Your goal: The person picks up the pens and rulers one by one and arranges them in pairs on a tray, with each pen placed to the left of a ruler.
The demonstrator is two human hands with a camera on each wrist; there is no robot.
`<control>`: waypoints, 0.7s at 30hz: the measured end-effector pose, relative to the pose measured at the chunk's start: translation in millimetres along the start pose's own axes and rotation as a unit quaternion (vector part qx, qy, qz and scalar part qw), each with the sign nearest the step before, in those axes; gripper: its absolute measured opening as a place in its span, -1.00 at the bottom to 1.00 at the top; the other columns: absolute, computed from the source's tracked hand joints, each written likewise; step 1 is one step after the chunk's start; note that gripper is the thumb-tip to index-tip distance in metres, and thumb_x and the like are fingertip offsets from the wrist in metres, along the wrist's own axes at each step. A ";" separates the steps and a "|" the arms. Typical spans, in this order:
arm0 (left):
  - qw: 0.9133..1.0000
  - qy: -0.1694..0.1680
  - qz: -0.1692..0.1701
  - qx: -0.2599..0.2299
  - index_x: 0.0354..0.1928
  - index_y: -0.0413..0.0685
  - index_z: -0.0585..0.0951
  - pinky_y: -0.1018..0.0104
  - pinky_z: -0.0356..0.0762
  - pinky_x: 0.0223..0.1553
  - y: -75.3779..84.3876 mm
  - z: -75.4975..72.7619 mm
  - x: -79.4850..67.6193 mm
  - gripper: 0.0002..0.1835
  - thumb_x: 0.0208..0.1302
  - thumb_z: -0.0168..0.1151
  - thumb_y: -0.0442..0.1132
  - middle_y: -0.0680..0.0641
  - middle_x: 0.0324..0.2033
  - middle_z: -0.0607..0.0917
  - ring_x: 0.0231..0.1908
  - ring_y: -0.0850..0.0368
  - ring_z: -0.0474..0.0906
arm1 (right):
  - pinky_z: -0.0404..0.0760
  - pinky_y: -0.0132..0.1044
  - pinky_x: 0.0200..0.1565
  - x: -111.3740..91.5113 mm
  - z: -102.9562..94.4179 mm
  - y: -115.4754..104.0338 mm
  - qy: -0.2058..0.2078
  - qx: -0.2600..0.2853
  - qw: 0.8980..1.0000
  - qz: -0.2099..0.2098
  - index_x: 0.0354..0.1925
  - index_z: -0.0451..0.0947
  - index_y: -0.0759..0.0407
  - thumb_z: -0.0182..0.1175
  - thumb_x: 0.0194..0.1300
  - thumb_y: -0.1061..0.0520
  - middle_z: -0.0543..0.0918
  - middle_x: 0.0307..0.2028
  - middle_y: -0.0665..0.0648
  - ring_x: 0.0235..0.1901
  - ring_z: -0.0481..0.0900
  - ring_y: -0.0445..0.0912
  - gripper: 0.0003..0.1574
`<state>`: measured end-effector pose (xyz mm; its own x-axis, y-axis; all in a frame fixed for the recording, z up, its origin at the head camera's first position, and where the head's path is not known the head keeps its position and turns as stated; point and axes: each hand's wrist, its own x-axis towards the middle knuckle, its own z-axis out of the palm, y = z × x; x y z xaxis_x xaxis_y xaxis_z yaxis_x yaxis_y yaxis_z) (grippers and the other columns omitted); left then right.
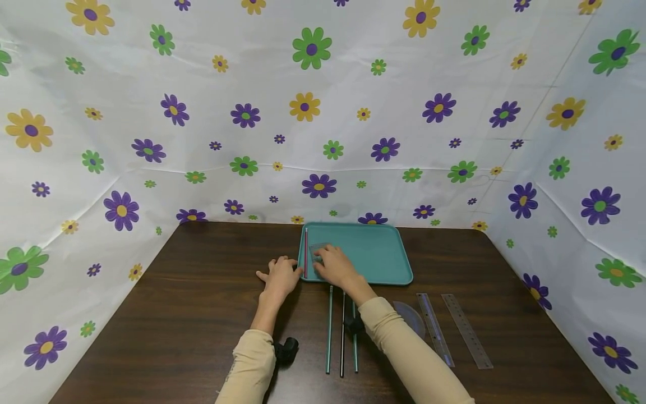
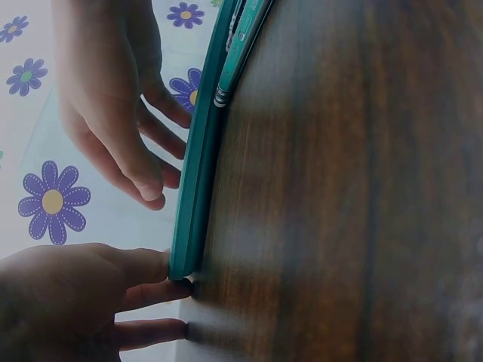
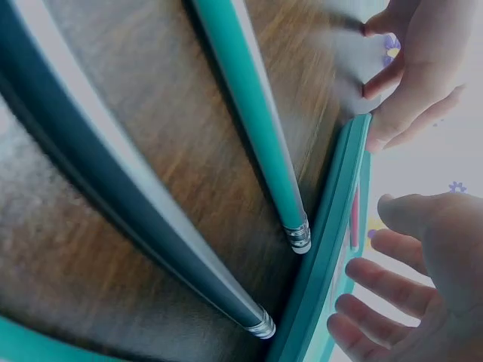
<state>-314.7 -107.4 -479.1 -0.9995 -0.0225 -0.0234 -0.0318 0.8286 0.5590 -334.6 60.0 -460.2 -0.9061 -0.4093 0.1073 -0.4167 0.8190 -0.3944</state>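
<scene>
My left hand (image 1: 282, 276) is at the near left corner of a teal tray (image 1: 375, 255), fingers spread, with the thumb touching the rim. In the left wrist view the thumb of that left hand (image 2: 83, 294) meets the tray's corner (image 2: 185, 256). Over the tray's left part hovers my right hand (image 1: 337, 266), fingers loosely bent, close over a clear flat drawing tool (image 1: 316, 247) that it partly hides. The right wrist view shows this right hand (image 3: 445, 264) with nothing in its grasp. A red pencil (image 1: 305, 252) lies along the tray's left side.
In front of the tray lie two green pencils (image 1: 330, 331) (image 1: 355, 353) and a dark pencil (image 1: 342, 342). To their right are a clear protractor (image 1: 410, 318) and two clear rulers (image 1: 435, 328) (image 1: 466, 331). A flowered sheet (image 1: 353, 123) hangs behind the wooden table (image 1: 202, 303).
</scene>
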 end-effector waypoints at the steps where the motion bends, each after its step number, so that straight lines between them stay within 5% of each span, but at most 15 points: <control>1: 1.000 0.000 0.000 0.000 0.24 -0.12 0.60 -0.70 -0.26 0.24 0.0 -0.1 -0.2 -0.58 0.46 0.14 -0.07 -0.30 0.39 0.37 0.44 -0.44 0.07 | 0.50 0.08 0.22 -0.8 -0.3 -0.4 0.000 0.000 1.000 0.000 0.25 0.51 0.20 0.11 0.49 0.04 0.53 0.19 0.26 0.19 0.47 0.21 -0.54; 21: 1.000 -0.006 -0.002 -0.002 0.25 -0.13 0.59 -0.69 -0.27 0.25 1.3 -2.8 -1.0 -0.57 0.46 0.14 -0.08 -0.31 0.41 0.35 0.45 -0.45 0.05 | 0.55 0.07 0.10 -19.6 -2.2 -4.1 0.016 -0.045 0.999 0.000 0.18 0.58 0.14 0.16 0.46 0.01 0.61 0.09 0.21 0.04 0.52 0.16 -0.58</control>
<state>-313.7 -107.9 -476.1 -0.9992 -0.0183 -0.0360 -0.0354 0.8257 0.5629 -315.3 65.5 -458.7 -0.9072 -0.3979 0.1367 -0.4206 0.8525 -0.3104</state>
